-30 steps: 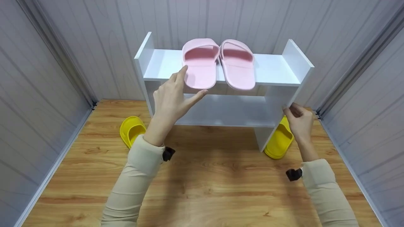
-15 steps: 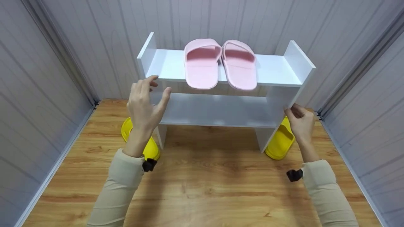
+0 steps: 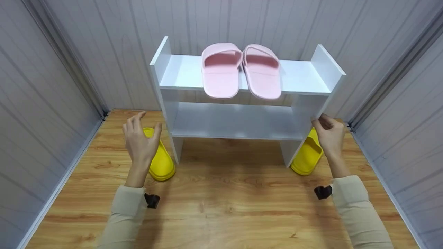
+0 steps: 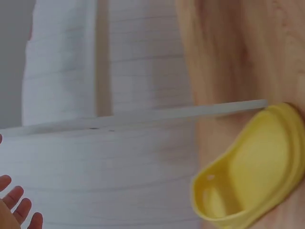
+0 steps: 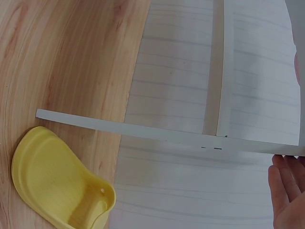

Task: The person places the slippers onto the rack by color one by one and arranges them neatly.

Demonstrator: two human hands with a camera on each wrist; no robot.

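Note:
My left hand, fingers spread and holding nothing, hovers over the left yellow clog, covering part of it. In the left wrist view that clog lies on the floor outside the rack, and only some fingertips show. My right hand holds the front edge of the white shoe rack's right side panel between thumb and fingers. Its fingers lie against the panel's outer face. The right yellow clog stands below this hand, beside the panel. Two pink slides sit side by side on the top shelf.
The rack has a lower shelf and raised side panels. Behind it stands a pale panelled wall, with more walls at left and right. Wood-grain floor spreads in front.
My left hand has moved from beside the left pink slide, left and down to the left yellow clog. The right hand stays on the rack's panel.

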